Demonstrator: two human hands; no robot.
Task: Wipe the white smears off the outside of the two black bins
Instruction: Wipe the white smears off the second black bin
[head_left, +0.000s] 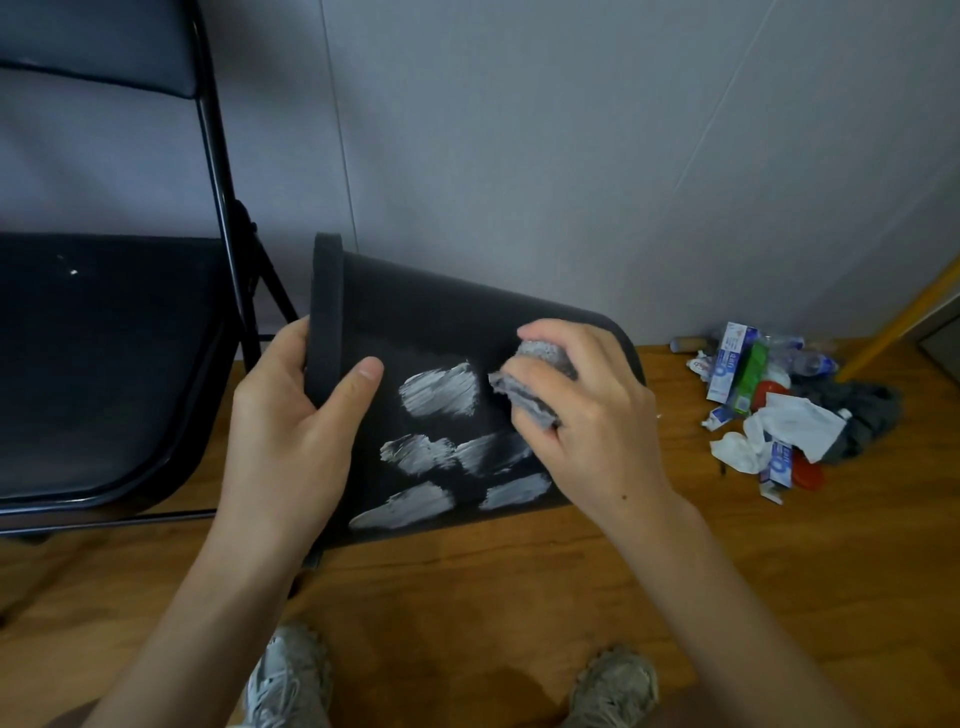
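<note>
Wiping in hand: left hand (291, 415) grips the rim of the black bin (441, 322), held sideways above the floor, while right hand (576, 410), fingers clamped on a grey cloth (530, 384), must next sweep over five white smears (441, 389).

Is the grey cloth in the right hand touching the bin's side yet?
Touching. The head view shows the grey cloth, bunched in the right hand, pressed flat against the black bin beside the topmost white smear, with no gap visible.
</note>
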